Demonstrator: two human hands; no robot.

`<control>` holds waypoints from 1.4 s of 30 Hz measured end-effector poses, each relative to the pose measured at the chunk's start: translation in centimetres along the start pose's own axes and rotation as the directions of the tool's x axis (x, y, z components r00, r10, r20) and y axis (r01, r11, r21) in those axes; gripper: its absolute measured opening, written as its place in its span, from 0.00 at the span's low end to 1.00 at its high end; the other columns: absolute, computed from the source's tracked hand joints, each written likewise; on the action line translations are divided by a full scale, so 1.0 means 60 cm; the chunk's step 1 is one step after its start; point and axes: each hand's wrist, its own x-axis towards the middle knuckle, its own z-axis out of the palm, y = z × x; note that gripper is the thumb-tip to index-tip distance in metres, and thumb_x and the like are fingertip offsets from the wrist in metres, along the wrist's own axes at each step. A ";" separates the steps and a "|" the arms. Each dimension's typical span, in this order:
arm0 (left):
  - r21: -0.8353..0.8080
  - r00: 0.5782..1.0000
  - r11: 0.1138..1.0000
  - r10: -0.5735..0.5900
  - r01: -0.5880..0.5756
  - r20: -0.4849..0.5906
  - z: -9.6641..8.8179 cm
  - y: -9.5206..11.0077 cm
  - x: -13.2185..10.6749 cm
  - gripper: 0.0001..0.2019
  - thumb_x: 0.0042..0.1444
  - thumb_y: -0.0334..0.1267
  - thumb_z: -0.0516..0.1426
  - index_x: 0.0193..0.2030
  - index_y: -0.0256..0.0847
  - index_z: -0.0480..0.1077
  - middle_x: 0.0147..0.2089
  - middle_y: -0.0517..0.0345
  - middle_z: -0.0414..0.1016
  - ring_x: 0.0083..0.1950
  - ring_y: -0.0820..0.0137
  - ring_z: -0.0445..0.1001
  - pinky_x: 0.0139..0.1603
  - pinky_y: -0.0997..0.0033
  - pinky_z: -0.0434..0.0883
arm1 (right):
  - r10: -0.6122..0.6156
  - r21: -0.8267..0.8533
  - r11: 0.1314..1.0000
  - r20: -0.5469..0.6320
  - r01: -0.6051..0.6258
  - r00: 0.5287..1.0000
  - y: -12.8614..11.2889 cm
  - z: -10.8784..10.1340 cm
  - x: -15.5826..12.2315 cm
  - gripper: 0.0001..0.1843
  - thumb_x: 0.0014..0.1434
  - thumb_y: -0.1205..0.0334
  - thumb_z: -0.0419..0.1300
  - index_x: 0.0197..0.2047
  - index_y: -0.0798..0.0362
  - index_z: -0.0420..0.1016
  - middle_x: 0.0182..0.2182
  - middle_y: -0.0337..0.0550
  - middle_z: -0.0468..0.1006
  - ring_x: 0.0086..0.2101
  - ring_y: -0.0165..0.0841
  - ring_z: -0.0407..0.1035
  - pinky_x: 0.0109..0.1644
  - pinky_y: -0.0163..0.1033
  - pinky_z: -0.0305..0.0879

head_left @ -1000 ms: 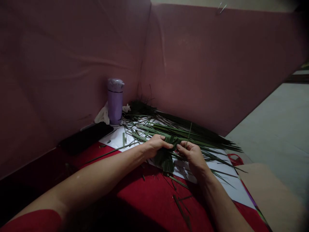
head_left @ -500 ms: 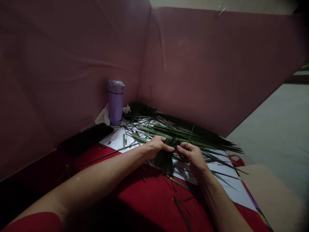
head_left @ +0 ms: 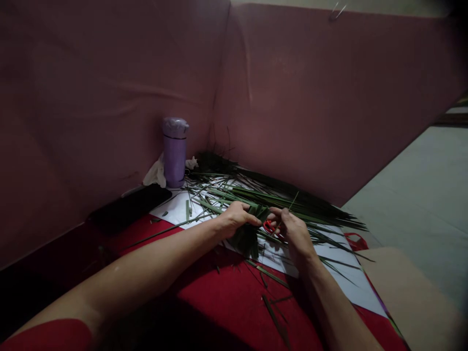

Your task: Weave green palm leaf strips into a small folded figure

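Note:
My left hand (head_left: 236, 218) is closed on a folded bundle of green leaf strips (head_left: 250, 239), the thumb pressing on top. Its lower end fans out below the fingers. Just to the right, my right hand (head_left: 294, 231) pinches a thin leaf strip (head_left: 293, 201) that sticks up past the fingertips. The fingers stand slightly apart from the bundle. Between the hands shows a red loop (head_left: 269, 226), like a scissors handle; the rest of it is hidden.
Long green leaves (head_left: 278, 195) lie across white paper (head_left: 351, 287) on a red cloth (head_left: 219, 302) with loose scraps. A purple bottle (head_left: 174, 158) stands at the back left, beside a dark flat object (head_left: 131, 207). Pink panels (head_left: 292, 97) close off the back and left.
My right hand has drawn a little away from the bundle, the strip tilting with it. The red loop shows more plainly between the hands. My left hand keeps its hold.

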 end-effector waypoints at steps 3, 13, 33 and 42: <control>0.003 1.000 1.000 -0.021 0.021 -0.021 -0.001 0.000 0.001 0.08 0.29 0.26 0.60 0.22 0.32 0.70 0.17 0.61 0.67 0.18 0.74 0.64 0.21 0.72 0.62 | -0.073 -0.045 0.997 -0.104 0.069 0.992 -0.002 -0.003 0.001 0.22 0.46 0.46 0.60 0.37 0.56 0.73 0.27 0.41 0.74 0.21 0.25 0.63 0.21 0.31 0.58; 0.035 1.000 0.999 0.007 -0.008 0.014 0.000 -0.004 0.001 0.12 0.26 0.31 0.64 0.23 0.33 0.71 0.18 0.61 0.68 0.18 0.75 0.64 0.21 0.73 0.63 | -0.229 -0.029 0.973 -0.117 0.228 0.966 -0.010 0.000 -0.004 0.20 0.48 0.45 0.58 0.36 0.51 0.65 0.19 0.35 0.71 0.16 0.26 0.63 0.16 0.29 0.54; 0.022 0.997 0.999 -0.044 0.046 -0.066 -0.004 0.002 -0.001 0.06 0.31 0.26 0.60 0.21 0.34 0.67 0.16 0.61 0.66 0.16 0.74 0.63 0.20 0.72 0.61 | -0.097 -0.285 0.950 0.126 0.130 0.987 -0.038 0.006 -0.031 0.13 0.46 0.53 0.62 0.29 0.55 0.73 0.10 0.33 0.63 0.10 0.24 0.54 0.10 0.29 0.45; 0.008 0.997 1.000 -0.014 0.015 -0.069 -0.007 0.001 0.002 0.08 0.30 0.26 0.59 0.22 0.33 0.67 0.18 0.61 0.66 0.18 0.74 0.64 0.21 0.72 0.61 | 0.001 -0.395 0.917 0.157 0.062 0.988 -0.035 0.012 -0.032 0.13 0.45 0.54 0.61 0.30 0.57 0.73 0.13 0.34 0.65 0.10 0.24 0.57 0.10 0.28 0.48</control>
